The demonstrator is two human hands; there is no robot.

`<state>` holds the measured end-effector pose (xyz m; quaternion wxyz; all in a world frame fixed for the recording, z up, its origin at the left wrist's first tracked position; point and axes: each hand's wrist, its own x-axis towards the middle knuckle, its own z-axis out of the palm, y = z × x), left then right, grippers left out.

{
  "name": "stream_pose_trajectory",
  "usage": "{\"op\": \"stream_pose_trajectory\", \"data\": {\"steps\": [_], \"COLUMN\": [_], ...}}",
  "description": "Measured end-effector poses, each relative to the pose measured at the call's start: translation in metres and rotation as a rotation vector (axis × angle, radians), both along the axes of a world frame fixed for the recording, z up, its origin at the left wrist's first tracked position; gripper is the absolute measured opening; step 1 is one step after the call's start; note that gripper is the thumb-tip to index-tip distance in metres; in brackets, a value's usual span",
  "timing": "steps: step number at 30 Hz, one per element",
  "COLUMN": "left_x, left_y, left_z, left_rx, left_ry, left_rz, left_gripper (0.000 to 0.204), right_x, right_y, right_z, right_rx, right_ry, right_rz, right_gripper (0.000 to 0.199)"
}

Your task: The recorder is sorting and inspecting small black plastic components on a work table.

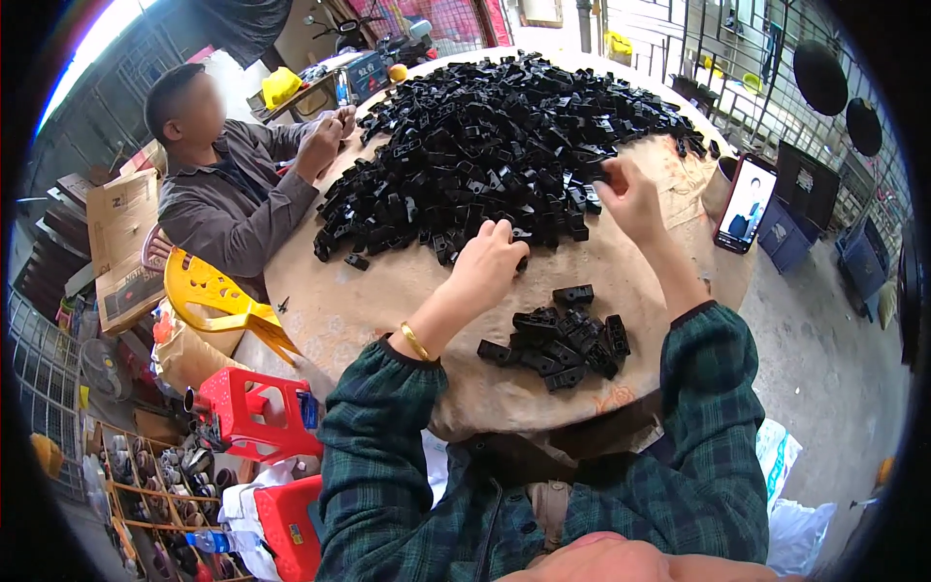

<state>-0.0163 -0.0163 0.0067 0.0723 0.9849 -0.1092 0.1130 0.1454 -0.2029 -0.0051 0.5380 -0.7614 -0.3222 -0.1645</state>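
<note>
A large heap of small black plastic parts (475,145) covers the far half of the round table. At the heap's near edge, my left hand (488,260) has its fingers bent over a black plastic part (522,254), which shows only partly beneath them. My right hand (632,201) is at the heap's right edge, its fingers curled together; anything between their tips blends into the black parts behind. Nearer to me, between my forearms, lies a smaller cluster of black plastic parts (562,339), several of them resting on one another.
A tan cover (378,301) lies over the table. A phone (746,204) stands upright at its right edge. Across to the left a co-worker (233,184) sits with both hands raised by the heap. A yellow chair (208,291) and red stools (257,415) stand at left.
</note>
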Motion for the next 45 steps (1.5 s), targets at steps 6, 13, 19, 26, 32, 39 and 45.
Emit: {"op": "stream_pose_trajectory", "data": {"steps": [6,13,19,26,32,39,45], "left_x": [0.002,0.003,0.012,0.010,0.007,0.005,0.003], "left_y": [-0.007,-0.009,-0.003,-0.004,-0.008,-0.008,-0.011], "left_z": [-0.019,-0.011,0.007,0.006,0.014,0.015,0.014], "left_rx": [-0.012,-0.031,-0.895,-1.617,-1.481,-1.490,-1.296], "left_ry": [-0.100,-0.191,-0.043,0.130,0.029,0.032,-0.110], "left_rz": [0.025,0.011,0.143,-0.138,-0.039,-0.109,-0.032], "left_gripper": [0.014,0.014,0.021,0.025,0.025,0.024,0.019], "right_x": [-0.056,-0.066,-0.071,-0.084,-0.081,-0.082,-0.088], "right_y": [0.009,0.005,0.008,0.012,0.011,0.012,0.010], "right_z": [0.017,0.027,0.027,0.023,0.024,0.026,0.030], "right_rx": [0.054,0.045,0.024,0.109,0.099,0.186,0.127], "right_ry": [0.124,0.086,0.144,0.140,0.058,-0.108,-0.198], "right_rz": [0.368,0.443,0.549,0.484,0.522,0.440,0.419], "right_gripper": [0.047,0.042,0.041,0.042,0.031,0.030,0.032]}}
